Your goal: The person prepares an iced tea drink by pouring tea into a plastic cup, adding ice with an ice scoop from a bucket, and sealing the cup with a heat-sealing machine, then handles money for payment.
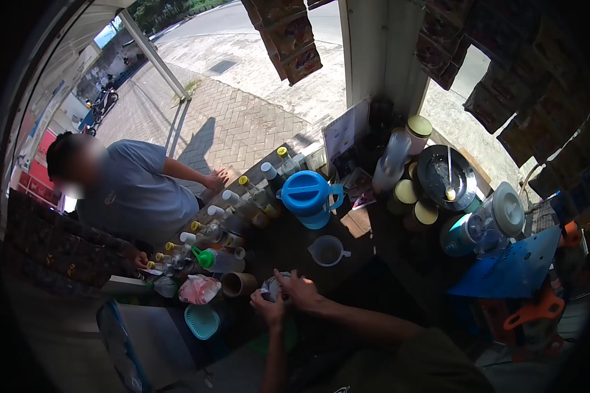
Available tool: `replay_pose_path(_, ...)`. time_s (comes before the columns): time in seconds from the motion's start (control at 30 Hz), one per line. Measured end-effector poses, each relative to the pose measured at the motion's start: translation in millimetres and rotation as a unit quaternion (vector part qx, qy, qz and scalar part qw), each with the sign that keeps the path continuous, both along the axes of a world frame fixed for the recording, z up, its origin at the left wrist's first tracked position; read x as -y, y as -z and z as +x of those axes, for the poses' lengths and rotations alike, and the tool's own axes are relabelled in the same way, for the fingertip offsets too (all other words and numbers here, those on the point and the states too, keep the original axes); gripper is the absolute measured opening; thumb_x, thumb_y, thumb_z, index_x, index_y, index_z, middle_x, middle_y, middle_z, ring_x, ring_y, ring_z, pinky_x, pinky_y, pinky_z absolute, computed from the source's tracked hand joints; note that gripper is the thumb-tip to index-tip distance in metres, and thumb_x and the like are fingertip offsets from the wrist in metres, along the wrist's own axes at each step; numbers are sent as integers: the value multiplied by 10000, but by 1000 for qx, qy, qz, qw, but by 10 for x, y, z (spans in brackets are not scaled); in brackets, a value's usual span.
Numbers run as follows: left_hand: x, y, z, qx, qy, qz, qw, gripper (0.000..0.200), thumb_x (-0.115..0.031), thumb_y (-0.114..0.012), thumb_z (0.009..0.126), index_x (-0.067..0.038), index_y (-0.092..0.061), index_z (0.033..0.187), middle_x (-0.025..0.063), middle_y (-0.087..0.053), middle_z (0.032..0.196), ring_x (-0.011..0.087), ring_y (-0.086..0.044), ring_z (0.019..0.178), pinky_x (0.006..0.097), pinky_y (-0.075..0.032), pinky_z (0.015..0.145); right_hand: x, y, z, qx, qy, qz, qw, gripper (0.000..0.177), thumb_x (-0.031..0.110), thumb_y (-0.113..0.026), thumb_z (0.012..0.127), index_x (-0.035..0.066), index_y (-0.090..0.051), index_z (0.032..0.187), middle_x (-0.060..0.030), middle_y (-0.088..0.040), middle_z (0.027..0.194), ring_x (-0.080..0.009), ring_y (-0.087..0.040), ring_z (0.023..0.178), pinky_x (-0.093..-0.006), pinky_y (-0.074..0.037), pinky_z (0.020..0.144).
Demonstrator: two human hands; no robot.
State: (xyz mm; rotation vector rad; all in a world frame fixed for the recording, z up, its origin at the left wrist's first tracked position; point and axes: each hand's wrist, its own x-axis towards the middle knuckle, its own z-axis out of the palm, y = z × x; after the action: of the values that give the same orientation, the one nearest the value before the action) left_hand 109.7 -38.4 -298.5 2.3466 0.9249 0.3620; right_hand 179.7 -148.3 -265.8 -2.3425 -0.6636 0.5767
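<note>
Low over the counter, my left hand [267, 308] is closed around the lower side of a small whitish and dark packet [269, 287]. Fingers of my right hand [301, 292] pinch the same packet from the right and partly cover it; its print is too small to read. Just left of the packet is a brown cup [246, 282]. Beyond my right hand stands a clear measuring jug [327, 251], and behind that a blue lidded pitcher [305, 194]. A green-capped bottle [221, 261] and a pink and white plastic bag [198, 290] lie farther left.
Several bottles [242, 207] line the counter's outer edge, where a person [144, 187] stands outside. Jars [405, 192], a dark pan [446, 177] and a blue sheet [507, 267] are at right. A turquoise basket [202, 321] sits at left. Sachet strips [287, 40] hang overhead.
</note>
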Motion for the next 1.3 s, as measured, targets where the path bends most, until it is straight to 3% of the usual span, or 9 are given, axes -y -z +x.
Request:
replay_pose_path(0.2,-26,84,-42,24,0,-15,1000,440,-216,-789,630,13,-541,911,140,-519,1003,332,-480,999,437,-415,846,319,-946,486,65,-60,128,988,394,97,-636,756,-10,-512,1114,-218,-560,940,-347,-625,819,-417,-518,742)
replay_pose_path(0.33,-73,-151,23,98,1,-73,992,312,-107,-761,671,-8,-531,856,74,-516,904,202,-513,860,330,-426,765,1188,-2166,1774,261,150,154,941,113,71,-588,742,19,-645,824,-168,-654,788,-293,-661,751,-357,-518,683)
replay_pose_path(0.47,-123,-441,35,145,14,-204,968,213,-85,-721,745,-22,-525,797,18,-539,756,87,-500,698,238,-404,660,2161,-1592,3762,176,218,-209,937,232,87,-604,634,56,-643,861,-153,-648,750,-280,-651,684,-378,-512,624)
replay_pose_path(0.53,-147,-458,61,141,12,-229,963,197,-84,-712,760,-24,-527,786,22,-560,729,88,-521,678,238,-412,643,2897,-267,4963,-84,126,-147,977,392,115,-661,668,108,-589,1053,-95,-604,667,-211,-579,536,-362,-470,493)
replay_pose_path(0.63,-173,-427,-12,182,0,-270,946,158,-70,-682,798,-22,-537,836,34,-587,688,75,-559,638,213,-421,591,2881,-425,4566,-209,252,-136,935,828,290,-763,724,220,-287,1397,-62,-556,646,-131,-456,459,-294,-381,422)
replay_pose_path(0.67,-156,-475,0,178,-9,-326,929,170,-65,-675,806,-14,-535,887,42,-592,702,77,-575,645,205,-430,581,2923,-337,4585,-188,194,-111,956,641,282,-789,671,134,-506,1227,-82,-616,841,-185,-590,728,-318,-508,633)
replay_pose_path(0.77,-148,-614,0,210,-28,-418,884,369,-61,-651,829,11,-451,1131,63,-611,729,96,-595,633,214,-472,570,3316,150,5132,-127,65,3,990,334,75,-727,595,18,-625,908,-112,-643,792,-198,-620,678,-338,-507,570)
replay_pose_path(1.03,-302,-534,13,256,19,-467,846,386,-245,-541,923,9,-419,1187,110,-628,758,83,-565,586,205,-455,541,2249,-2229,3077,451,129,-14,883,146,78,-507,895,-5,-620,937,-84,-589,644,-161,-554,528,-283,-428,514)
replay_pose_path(1.3,-326,-585,-147,281,27,-513,811,434,-386,-401,964,-9,-452,1173,107,-608,777,103,-580,587,221,-468,561,650,-1994,454,150,113,269,945,104,71,-507,892,36,-597,853,16,-513,677,-57,-435,576,-210,-326,529)
